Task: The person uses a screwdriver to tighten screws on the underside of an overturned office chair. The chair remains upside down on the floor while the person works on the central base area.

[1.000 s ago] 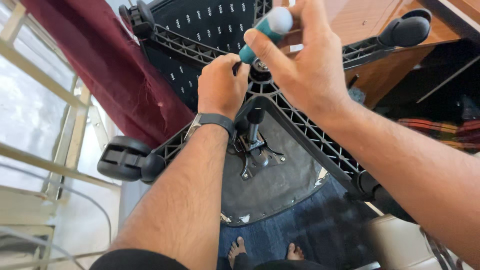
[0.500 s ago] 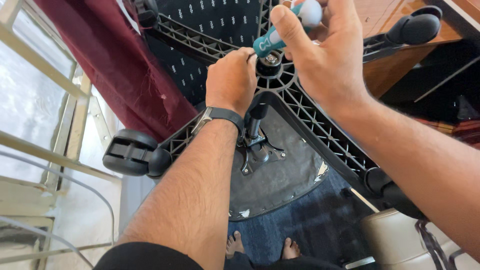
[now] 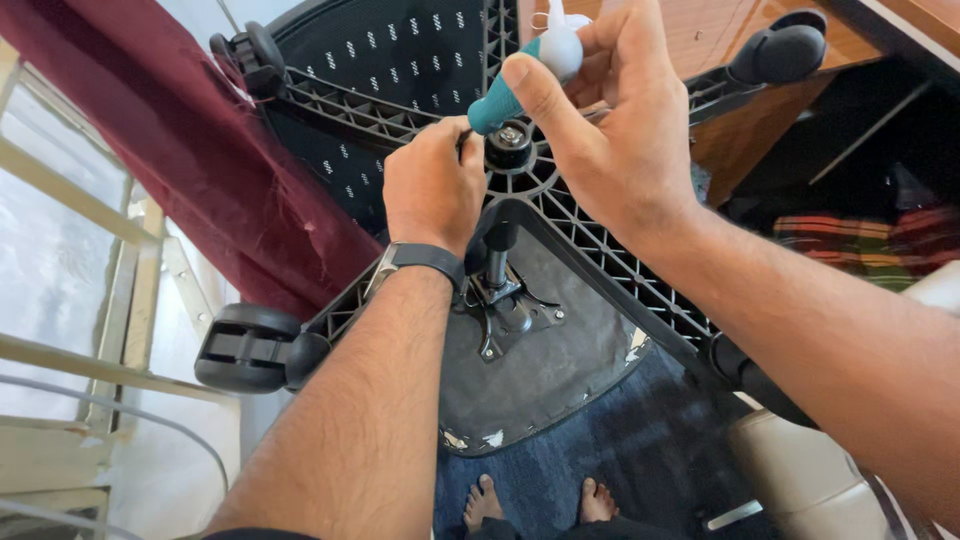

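Note:
An office chair lies upturned, its black star base [image 3: 600,260] facing me. My left hand [image 3: 430,190], with a dark watch on the wrist, is closed on the base next to the central hub [image 3: 509,148]. Something small may be pinched in it, but that is hidden. My right hand [image 3: 615,130] holds a tool with a teal handle and white end [image 3: 520,75], angled down toward the hub. Below the hub, the gas column [image 3: 497,262] runs to the metal seat plate [image 3: 510,315] on the grey seat underside [image 3: 560,380].
Black casters sit at lower left [image 3: 245,348], upper left [image 3: 245,48] and upper right [image 3: 785,50]. A maroon curtain [image 3: 180,150] hangs left, beside a window frame [image 3: 70,190]. Wooden furniture [image 3: 740,130] stands behind. My bare feet [image 3: 540,500] rest on blue carpet.
My right hand with the teal tool has come down a little and closer to the hub. My left hand has stayed on the base by the hub. The view has shifted slightly.

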